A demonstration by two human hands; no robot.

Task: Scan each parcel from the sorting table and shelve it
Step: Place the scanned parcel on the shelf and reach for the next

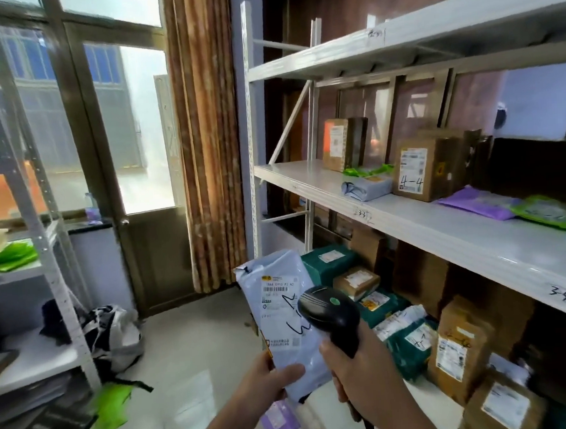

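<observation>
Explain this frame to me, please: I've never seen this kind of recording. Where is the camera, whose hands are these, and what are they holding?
There is no robot here. One wide-angle camera sits on a person's head and looks forward and down, so you see their own two arms from above. The left hand pinches a pale grey mailer bag with a printed label and handwritten marks. The right hand grips a black handheld scanner, its head in front of the bag's label. To the right stands a white metal shelf rack with numbers handwritten on its edges. It carries cardboard boxes, one marked 4-4, plus purple, green and grey bags. The lowest level holds green-wrapped parcels and more boxes.
</observation>
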